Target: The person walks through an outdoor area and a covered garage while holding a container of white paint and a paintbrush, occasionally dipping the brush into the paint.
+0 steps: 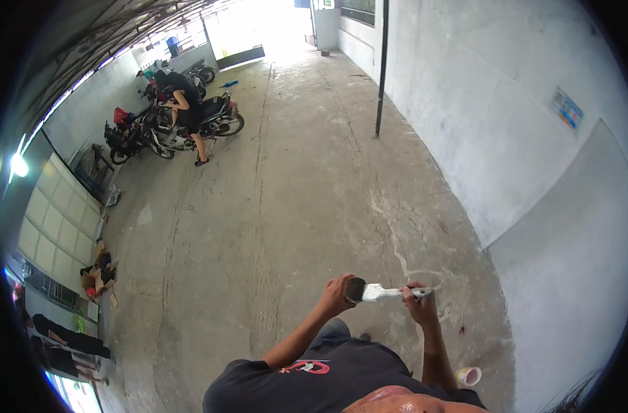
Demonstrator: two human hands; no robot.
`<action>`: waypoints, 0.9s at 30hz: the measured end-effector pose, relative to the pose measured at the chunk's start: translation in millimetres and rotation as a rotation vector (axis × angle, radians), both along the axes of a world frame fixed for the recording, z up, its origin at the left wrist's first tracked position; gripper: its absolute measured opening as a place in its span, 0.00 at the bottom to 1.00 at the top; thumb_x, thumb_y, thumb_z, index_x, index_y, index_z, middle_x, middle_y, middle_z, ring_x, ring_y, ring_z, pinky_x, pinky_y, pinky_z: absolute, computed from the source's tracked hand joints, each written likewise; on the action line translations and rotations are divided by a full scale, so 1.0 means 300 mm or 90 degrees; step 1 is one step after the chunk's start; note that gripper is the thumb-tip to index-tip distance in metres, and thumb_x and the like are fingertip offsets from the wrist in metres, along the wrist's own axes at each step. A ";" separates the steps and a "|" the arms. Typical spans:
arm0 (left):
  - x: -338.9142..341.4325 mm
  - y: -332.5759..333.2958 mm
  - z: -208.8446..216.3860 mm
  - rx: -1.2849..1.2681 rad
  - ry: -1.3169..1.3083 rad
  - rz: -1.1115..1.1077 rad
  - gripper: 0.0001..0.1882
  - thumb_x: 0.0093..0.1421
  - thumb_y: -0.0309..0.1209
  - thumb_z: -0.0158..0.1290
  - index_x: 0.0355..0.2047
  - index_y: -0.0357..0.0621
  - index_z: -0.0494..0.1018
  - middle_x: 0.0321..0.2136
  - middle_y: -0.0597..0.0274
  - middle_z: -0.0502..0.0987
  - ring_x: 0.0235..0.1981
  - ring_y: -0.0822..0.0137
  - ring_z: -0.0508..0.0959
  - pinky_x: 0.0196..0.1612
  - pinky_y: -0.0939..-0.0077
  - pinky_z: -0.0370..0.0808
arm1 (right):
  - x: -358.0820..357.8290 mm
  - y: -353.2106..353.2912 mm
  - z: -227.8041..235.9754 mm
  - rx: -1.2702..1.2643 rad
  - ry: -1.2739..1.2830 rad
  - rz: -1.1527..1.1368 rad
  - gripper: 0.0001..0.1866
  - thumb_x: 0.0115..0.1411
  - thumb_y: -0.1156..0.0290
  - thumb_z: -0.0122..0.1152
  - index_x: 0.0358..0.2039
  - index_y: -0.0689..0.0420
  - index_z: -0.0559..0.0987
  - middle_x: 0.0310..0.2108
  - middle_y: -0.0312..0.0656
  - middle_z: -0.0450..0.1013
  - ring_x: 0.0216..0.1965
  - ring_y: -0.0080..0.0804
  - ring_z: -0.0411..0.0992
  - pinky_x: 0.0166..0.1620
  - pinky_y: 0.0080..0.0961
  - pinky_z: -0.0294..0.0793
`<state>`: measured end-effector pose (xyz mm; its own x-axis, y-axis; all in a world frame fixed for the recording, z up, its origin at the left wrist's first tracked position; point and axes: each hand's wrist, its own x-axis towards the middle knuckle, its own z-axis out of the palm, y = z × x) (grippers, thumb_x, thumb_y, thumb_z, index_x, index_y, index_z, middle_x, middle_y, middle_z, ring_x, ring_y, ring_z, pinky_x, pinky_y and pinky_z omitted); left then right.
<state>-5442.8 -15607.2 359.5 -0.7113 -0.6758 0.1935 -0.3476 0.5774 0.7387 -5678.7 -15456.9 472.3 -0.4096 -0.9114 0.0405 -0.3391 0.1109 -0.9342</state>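
A wide paintbrush is held level in front of my chest, its white part smeared as if with paint. The dark bristles point left and the handle points right. My right hand is closed around the handle. At the other end, the fingers of my left hand are wrapped against the bristles, partly hidden behind them. Low on my right, a small round tub or roll, whitish with a pinkish inside, rests on the floor near the wall; its exact kind is unclear.
The cracked concrete floor stretches toward a bright gateway. A white wall and a dark pole stand on the right. Far left, a person bends beside parked motorcycles. Cardboard scraps and other people are along the left side.
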 end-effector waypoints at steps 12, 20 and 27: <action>-0.161 -0.926 -0.205 0.038 0.022 0.253 0.48 0.38 0.36 0.75 0.59 0.48 0.63 0.54 0.57 0.74 0.57 0.52 0.74 0.56 0.53 0.68 | -0.255 -1.207 -0.090 0.004 0.027 0.194 0.08 0.65 0.69 0.62 0.34 0.61 0.81 0.20 0.28 0.69 0.25 0.13 0.65 0.27 0.20 0.65; -0.472 -1.734 -0.031 -0.047 -0.054 0.189 0.44 0.41 0.34 0.73 0.59 0.49 0.63 0.53 0.59 0.74 0.56 0.54 0.74 0.58 0.54 0.65 | -0.542 -1.896 -0.047 -0.059 -0.045 0.150 0.07 0.66 0.71 0.59 0.33 0.60 0.80 0.19 0.26 0.68 0.22 0.12 0.64 0.25 0.18 0.63; -0.780 -2.295 -0.113 -0.057 -0.042 0.181 0.45 0.40 0.33 0.73 0.59 0.49 0.63 0.55 0.58 0.72 0.58 0.55 0.73 0.59 0.55 0.65 | -0.862 -2.431 -0.118 -0.021 -0.106 0.101 0.09 0.66 0.69 0.59 0.32 0.59 0.81 0.21 0.30 0.74 0.24 0.13 0.69 0.27 0.18 0.68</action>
